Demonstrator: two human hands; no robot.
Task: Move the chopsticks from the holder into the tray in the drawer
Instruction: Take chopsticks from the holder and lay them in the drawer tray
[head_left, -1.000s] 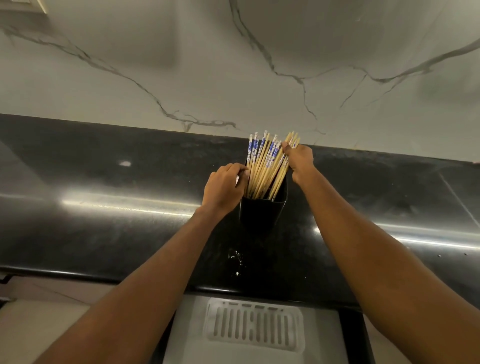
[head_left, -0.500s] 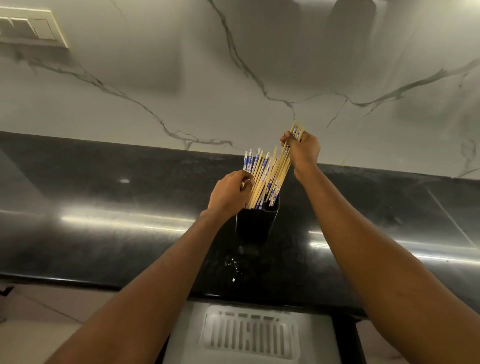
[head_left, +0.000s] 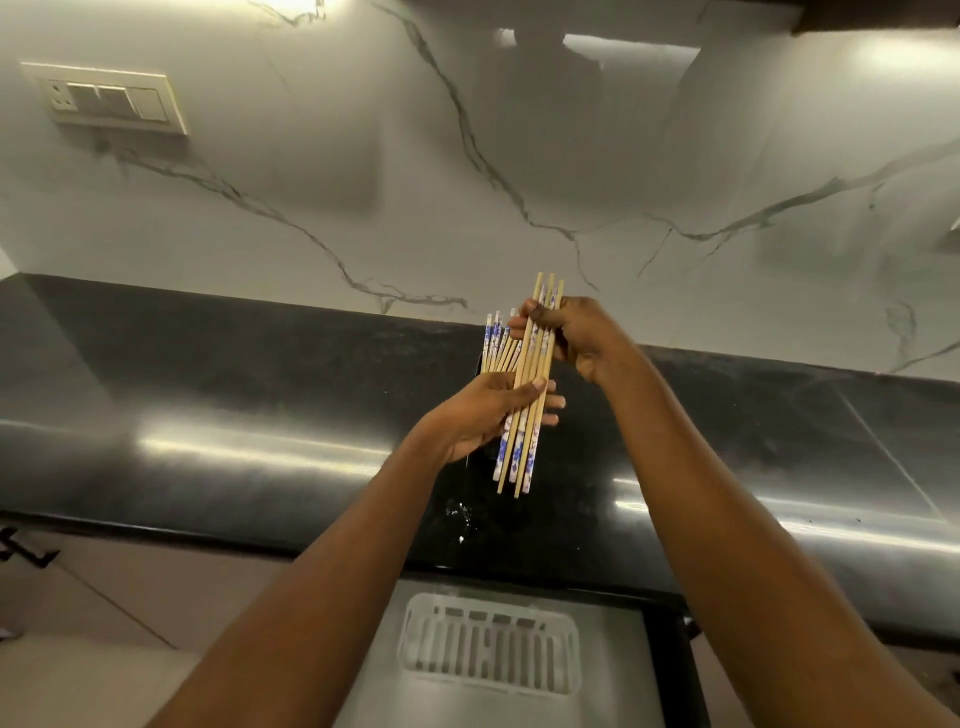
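Clamping the staggered chopstick bundle (head_left: 519, 457) up top with right hand (head_left: 571, 338), pinching lower with left hand (head_left: 478, 410), could easily shed a few short of the tray (head_left: 488, 649) by loosening either.

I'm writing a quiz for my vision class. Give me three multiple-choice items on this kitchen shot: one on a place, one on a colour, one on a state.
1. Where is the white slotted tray?
A) hung on the wall
B) on a shelf
C) in the open drawer

2. What colour is the pattern on the chopsticks?
A) blue
B) red
C) green

3. How is the lifted bundle held?
A) by one hand only
B) by both hands
C) by neither, it lies loose

Answers:
1 C: the tray sits in the drawer, which is pulled out below the counter's edge.
2 A: blue marks show on the pale sticks.
3 B: the right hand grips the bundle's top, and the left hand pinches it lower down with the thumb.
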